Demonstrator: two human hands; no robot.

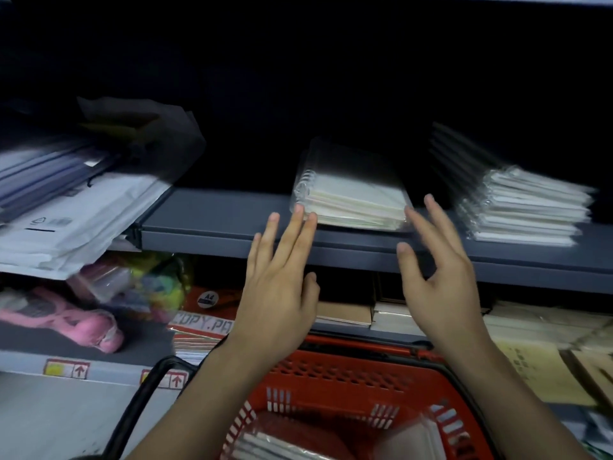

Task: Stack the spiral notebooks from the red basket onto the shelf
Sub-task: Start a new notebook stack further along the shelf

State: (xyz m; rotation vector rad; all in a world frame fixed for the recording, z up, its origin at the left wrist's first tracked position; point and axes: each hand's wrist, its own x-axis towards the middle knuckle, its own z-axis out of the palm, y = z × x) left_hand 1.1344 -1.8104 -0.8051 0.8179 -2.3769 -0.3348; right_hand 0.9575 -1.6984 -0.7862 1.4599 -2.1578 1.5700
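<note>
Both hands empty, fingers spread: left hand (282, 277) and right hand (438, 277) just before a wrapped notebook stack (351, 194) on the grey shelf (212, 217). More notebooks (275, 448) in the red basket (331, 376) below. Legible: "A4" and "COPY" on a paper ream (205, 313) on the lower shelf.

Two bare hands, two stacks of wrapped spiral notebooks, one red basket.

One left hand (278, 287) and one right hand (438, 280), both empty with fingers spread. Two notebook stacks on one grey shelf (215, 224): a shorter stack (351, 197) and a taller stack (527, 210); blur prevents counting single notebooks. One red basket (335, 376).
</note>
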